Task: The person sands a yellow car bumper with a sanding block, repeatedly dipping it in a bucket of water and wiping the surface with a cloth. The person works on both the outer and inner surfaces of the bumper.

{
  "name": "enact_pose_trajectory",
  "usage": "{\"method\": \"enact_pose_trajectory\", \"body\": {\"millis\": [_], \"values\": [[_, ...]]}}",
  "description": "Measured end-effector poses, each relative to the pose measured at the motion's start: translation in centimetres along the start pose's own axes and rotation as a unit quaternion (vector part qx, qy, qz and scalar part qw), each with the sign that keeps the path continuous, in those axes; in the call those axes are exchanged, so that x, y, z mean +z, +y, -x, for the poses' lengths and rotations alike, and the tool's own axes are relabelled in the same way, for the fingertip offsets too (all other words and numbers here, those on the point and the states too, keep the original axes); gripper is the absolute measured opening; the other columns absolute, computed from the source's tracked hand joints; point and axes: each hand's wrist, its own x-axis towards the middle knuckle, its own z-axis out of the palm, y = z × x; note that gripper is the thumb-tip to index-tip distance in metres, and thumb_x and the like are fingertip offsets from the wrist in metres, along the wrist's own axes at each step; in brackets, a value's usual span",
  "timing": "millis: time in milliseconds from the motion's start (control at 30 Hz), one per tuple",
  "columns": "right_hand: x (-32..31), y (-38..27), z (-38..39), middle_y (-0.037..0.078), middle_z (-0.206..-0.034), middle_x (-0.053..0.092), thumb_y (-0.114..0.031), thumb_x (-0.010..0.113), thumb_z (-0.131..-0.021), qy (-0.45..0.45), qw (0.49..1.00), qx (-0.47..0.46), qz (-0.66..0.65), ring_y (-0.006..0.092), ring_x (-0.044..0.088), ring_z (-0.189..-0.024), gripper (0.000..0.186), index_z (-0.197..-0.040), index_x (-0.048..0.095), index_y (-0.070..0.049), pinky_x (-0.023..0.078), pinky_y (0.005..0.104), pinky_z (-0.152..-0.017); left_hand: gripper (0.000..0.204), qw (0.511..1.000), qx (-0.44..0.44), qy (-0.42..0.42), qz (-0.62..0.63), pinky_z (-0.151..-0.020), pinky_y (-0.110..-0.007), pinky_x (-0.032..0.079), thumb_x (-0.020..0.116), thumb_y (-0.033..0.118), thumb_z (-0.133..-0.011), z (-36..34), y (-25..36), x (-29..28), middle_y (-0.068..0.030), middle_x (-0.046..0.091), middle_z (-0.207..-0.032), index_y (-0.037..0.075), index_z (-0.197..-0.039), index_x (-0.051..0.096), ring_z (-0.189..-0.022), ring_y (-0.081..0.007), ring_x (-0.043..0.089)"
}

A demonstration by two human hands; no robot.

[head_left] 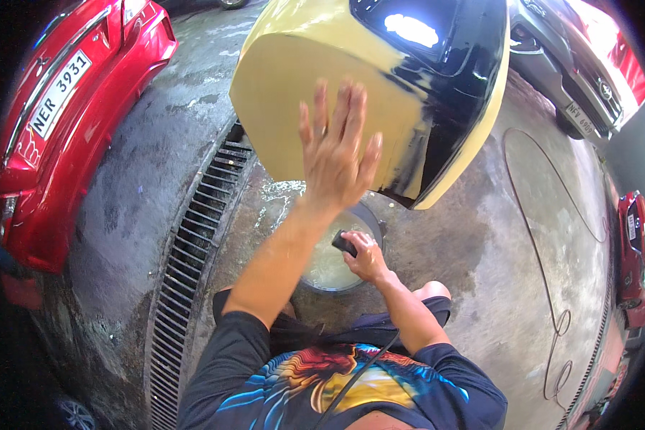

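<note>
- Flanking the work on the left stood a red car (97,168), its rear bumper turned inward; a dark car (552,54) stood at the upper right, and a smaller red car (632,251) sat near the right rim.
- A slatted drain grate (181,276) curved along the stained concrete floor (459,287), left of the person, while a thin hose (548,287) looped across the floor on the right.
- A round tub (379,221) of cloudy liquid sat before the knees; the left forearm (272,261) crossed above it and hid part of it.
- The body panel (269,100) was straight ahead, beyond the tub, its top cut off by the view.
- Its broad face was dull yellow; a glossy black recess at the upper right threw back a bright light, and the border between the colours was patchy, with grey smears low down.
- The left hand (337,161) was open, fingers spread over the yellow face and covering some of it; whether the palm pressed down could not be told.
- The right hand (368,258) gripped a small dark block (345,243) over the tub.
</note>
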Motion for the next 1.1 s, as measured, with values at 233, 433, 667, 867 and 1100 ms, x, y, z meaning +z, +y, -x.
{"method": "enact_pose_trajectory", "body": {"millis": [233,433,667,867,1100], "values": [[1.8,0.9,3.1,0.014,-0.136,0.067,-0.017,0.078,-0.087,-0.06,0.995,0.071,0.042,0.0359,0.062,-0.131,0.054,-0.139,0.065,-0.013,0.05,0.0506,-0.109,0.081,0.991,0.076,-0.073,-0.081,-0.122,-0.081,-0.006,0.047,0.047,-0.107,-5.5,1.5,1.9,-0.0163,0.019,-0.181,0.002,-0.171,0.026,-0.168,-0.0372,0.012],[2.1,0.7,3.4,0.011,-0.139,0.067,-0.022,0.076,-0.089,-0.067,0.993,0.064,0.074,0.0338,0.06,-0.133,0.054,-0.142,0.063,-0.016,0.049,0.0492,-0.111,0.081,0.993,0.09,-0.07,0.008,-0.12,-0.082,-0.009,0.048,0.046,-0.106,-3.8,4.7,4.4,-0.0182,0.02,-0.18,0.003,-0.172,0.026,-0.169,-0.0338,0.012],[2.2,0.7,3.1,0.011,-0.142,0.065,-0.025,0.075,-0.091,-0.087,0.99,0.07,0.083,0.0333,0.06,-0.135,0.053,-0.142,0.062,-0.017,0.048,0.0502,-0.113,0.075,0.989,0.116,-0.088,0.023,-0.121,-0.081,-0.01,0.049,0.042,-0.105,-3.5,6.1,3.8,-0.0098,0.027,-0.18,0.009,-0.171,0.033,-0.168,-0.0287,0.017],[2.4,1.1,3.4,0.011,-0.14,0.066,-0.023,0.075,-0.089,-0.074,0.992,0.055,0.085,0.0331,0.061,-0.133,0.053,-0.141,0.062,-0.017,0.049,0.0507,-0.111,0.068,0.989,0.113,-0.067,-0.063,-0.122,-0.081,-0.009,0.049,0.042,-0.106,-5.1,2.6,2.2,-0.0018,0.037,-0.176,0.017,-0.168,0.042,-0.166,-0.0262,0.025],[2.1,0.7,3.0,0.015,-0.135,0.067,-0.018,0.076,-0.089,-0.004,0.997,0.067,0.027,0.0373,0.063,-0.128,0.052,-0.139,0.063,-0.013,0.051,0.051,-0.109,0.068,0.989,0.057,-0.032,-0.133,-0.125,-0.078,-0.003,0.047,0.044,-0.109,-5.0,-2.5,1.4,-0.0071,0.033,-0.177,0.016,-0.17,0.037,-0.165,-0.0339,0.024]]}}
